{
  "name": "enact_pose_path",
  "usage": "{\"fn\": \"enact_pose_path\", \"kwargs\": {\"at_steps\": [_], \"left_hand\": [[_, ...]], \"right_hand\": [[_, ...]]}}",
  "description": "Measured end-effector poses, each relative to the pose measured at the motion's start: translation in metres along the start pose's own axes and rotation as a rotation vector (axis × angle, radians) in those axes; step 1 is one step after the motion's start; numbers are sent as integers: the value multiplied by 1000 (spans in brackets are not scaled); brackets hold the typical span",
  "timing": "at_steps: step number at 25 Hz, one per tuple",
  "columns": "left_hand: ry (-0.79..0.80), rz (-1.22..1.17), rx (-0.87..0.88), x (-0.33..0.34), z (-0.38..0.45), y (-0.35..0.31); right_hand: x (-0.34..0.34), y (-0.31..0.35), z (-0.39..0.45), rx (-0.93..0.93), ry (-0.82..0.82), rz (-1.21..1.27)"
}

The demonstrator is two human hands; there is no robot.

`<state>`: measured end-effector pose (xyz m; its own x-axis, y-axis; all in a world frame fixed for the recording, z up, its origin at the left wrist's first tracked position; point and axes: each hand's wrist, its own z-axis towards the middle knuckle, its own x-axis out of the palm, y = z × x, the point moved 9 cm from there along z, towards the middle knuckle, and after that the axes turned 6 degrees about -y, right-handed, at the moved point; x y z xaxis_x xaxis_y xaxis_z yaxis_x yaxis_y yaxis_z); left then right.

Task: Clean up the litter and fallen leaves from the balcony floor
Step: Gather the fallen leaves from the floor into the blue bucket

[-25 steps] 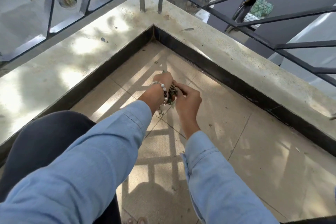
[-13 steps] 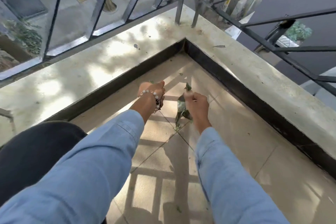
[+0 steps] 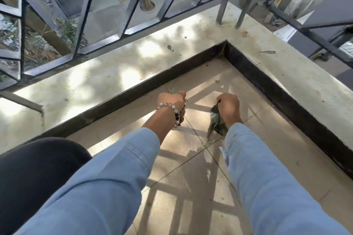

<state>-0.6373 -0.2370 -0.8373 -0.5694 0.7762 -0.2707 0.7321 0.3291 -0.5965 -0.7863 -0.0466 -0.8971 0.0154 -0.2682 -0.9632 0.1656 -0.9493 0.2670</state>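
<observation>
My right hand (image 3: 228,108) grips a bunch of dark green leaves (image 3: 215,121) that hangs below the wrist, over the tiled balcony floor (image 3: 183,158). My left hand (image 3: 172,102), with a bead bracelet on the wrist, is curled near the floor by the black skirting; thin green blades (image 3: 171,90) stick out past its knuckles. Small leaf bits (image 3: 216,81) lie on the tiles toward the corner. A thin stem (image 3: 207,144) lies on the tile joint under the bunch.
A concrete ledge (image 3: 114,74) with a black skirting (image 3: 267,86) bounds the floor on two sides and meets in a corner ahead. Metal railing (image 3: 133,5) stands on the ledge. A dry leaf (image 3: 267,52) lies on the right ledge. My dark knee (image 3: 34,168) is at left.
The hands have moved apart. The leaves held between both hands a second ago now hang from my right hand, and my left hand has gone toward the left skirting. The view has tilted up.
</observation>
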Motion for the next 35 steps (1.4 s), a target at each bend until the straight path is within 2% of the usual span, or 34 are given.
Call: {"fn": "enact_pose_path", "kwargs": {"at_steps": [3, 4, 6, 9, 13, 17, 21, 22, 23, 26, 28, 31, 33, 35], "left_hand": [[-8, -7, -2, -2, 2, -1], [-7, -24, -3, -4, 1, -2], [2, -58, 6, -8, 2, -6], [-32, -67, 32, -19, 11, -13], [-61, -55, -4, -29, 21, -7], [28, -60, -43, -15, 10, -8], [194, 87, -15, -5, -11, -24], [214, 129, 12, -7, -16, -31], [223, 162, 40, -12, -21, -38], [177, 217, 81, -31, -35, -44], [122, 192, 103, -38, -45, -37], [139, 91, 131, -29, -56, -16], [202, 41, 46, -13, -65, 5], [278, -27, -55, 5, -76, 21]], "right_hand": [[-20, 0, 35, 208, -110, 263], [-21, 6, 46, 200, -95, 259], [-4, 24, 62, 16, -6, 79], [41, 33, 54, -205, 255, -134], [34, 43, 22, -249, 249, -52], [44, 32, -31, -300, 404, -84], [26, 19, -65, -174, 145, -53], [17, 16, -69, -108, 87, 76], [2, 12, -71, 42, 29, 297], [-31, 17, -88, 546, 14, 1093], [-55, 49, -95, 652, 43, 1496], [-91, 76, -106, 780, -42, 1732], [-107, 85, -120, 837, -152, 1788], [-119, 87, -130, 734, -247, 1608]]}}
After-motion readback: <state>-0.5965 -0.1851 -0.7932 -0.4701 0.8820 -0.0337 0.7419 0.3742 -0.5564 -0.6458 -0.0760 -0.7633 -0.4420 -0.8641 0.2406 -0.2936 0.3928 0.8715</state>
